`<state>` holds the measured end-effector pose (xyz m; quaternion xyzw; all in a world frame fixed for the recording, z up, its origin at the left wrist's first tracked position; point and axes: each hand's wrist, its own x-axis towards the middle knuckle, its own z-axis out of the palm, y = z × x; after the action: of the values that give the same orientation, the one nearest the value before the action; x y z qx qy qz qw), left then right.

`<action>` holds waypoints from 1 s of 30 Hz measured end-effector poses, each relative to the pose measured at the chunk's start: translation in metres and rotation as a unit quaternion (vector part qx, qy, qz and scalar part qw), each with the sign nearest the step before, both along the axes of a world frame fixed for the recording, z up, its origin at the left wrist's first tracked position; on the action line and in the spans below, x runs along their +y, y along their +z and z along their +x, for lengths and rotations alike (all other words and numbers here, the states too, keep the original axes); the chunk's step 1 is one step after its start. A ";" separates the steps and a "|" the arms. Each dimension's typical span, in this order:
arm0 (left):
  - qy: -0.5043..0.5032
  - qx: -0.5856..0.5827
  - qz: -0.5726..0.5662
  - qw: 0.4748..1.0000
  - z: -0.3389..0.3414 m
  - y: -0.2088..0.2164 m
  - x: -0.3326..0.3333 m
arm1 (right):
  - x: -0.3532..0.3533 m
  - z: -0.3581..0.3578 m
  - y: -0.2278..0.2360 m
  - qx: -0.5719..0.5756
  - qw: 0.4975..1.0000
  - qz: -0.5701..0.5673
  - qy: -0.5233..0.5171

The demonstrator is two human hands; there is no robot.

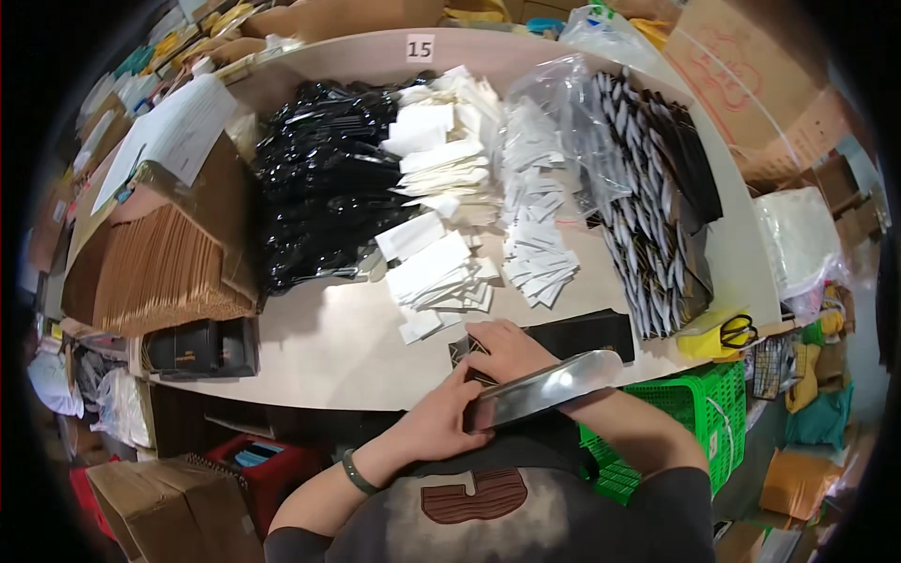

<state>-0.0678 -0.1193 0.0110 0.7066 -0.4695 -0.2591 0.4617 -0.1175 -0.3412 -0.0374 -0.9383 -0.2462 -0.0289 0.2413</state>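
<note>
A glossy plastic sleeve [544,387] is gripped by the left hand [441,422] at the table [319,347] edge; a black flat box [572,336] is pressed under the right hand [507,347].

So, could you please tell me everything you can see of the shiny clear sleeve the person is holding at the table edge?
The clear sleeve is a long, flat, glossy bag, apparently thin plastic, catching bright glare along its upper face. It lies slanted, its right end higher, just over the near edge of the pale table. The left hand grips its lower left end; the right hand rests just above it on a flat black packet. Whether it holds anything cannot be told.
</note>
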 end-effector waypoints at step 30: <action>0.249 -0.260 0.120 0.925 0.059 -0.012 0.116 | -0.108 0.063 0.007 -0.046 0.919 -0.055 -0.388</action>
<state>-0.0087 -0.0035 -0.0012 0.8931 -0.3478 0.0023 0.2853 -0.0549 -0.4487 -0.0303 -0.9696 0.1247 -0.1497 0.1480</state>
